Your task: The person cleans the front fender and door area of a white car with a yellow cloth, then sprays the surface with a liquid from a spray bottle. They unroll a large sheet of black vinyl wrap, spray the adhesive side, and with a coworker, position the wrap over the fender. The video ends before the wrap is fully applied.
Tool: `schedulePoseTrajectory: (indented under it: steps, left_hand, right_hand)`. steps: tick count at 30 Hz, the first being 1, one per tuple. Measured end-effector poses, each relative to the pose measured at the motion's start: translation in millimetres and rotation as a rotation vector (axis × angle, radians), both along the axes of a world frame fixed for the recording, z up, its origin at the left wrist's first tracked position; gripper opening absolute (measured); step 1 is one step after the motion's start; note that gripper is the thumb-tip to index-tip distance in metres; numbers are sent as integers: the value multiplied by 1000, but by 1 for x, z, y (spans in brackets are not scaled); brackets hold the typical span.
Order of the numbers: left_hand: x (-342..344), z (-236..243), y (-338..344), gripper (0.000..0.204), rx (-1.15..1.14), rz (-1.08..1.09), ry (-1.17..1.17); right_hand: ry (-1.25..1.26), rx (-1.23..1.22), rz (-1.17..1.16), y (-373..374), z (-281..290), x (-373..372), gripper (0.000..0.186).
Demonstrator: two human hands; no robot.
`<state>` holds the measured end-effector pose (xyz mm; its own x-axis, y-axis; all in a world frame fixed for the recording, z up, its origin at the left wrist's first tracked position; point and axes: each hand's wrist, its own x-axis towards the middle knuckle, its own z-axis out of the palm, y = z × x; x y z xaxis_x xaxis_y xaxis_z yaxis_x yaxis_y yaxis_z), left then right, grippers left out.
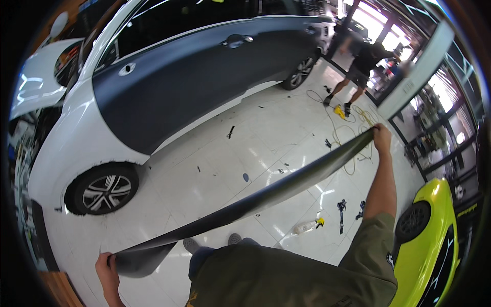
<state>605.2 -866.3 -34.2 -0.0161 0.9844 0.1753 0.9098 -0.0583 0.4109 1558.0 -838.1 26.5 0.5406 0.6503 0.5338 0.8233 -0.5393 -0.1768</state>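
Head view. Your left hand point(106, 267) at 8 o'clock, fingers closed on one end of a dark sheet point(286, 185); your right hand point(382, 138) at 3 o'clock, fingers closed on the other end. Sheet stretched long between them, across the middle, above the pale floor point(169, 169); near its left end, a loose fold hangs down. White car point(184, 87), dark along its side, from 9 to 1 o'clock; its front wheel point(106, 193) between 8 and 9. Spray bottle point(307, 226) lying on the floor at 5; dark scrap point(341, 205) near it at 4. Yellow-green car point(429, 240) at 4, toward the rim. Another person point(364, 64) at 2 o'clock, yellow object point(338, 110) near their feet.
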Motion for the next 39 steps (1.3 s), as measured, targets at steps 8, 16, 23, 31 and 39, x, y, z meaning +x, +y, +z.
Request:
schedulePoseTrajectory:
  steps: [8, 16, 23, 31, 39]
  left_hand:
    - [-4, 7, 33, 8, 158, 31, -47]
    - [18, 45, 41, 34, -140, 28, 134]
    - [47, 75, 43, 27, -157, 37, 120]
    - [58, 90, 46, 28, -145, 35, 113]
    - [51, 90, 46, 28, -184, 69, 139]
  right_hand:
    - [85, 32, -31, -19, -11, -16, 19]
    - [144, 30, -73, -46, -35, -5, 18]
    - [135, 25, -111, -59, -42, 2, 17]
    - [141, -6, -136, -58, -42, 1, 19]
    - [28, -33, -77, -42, -46, 4, 16]
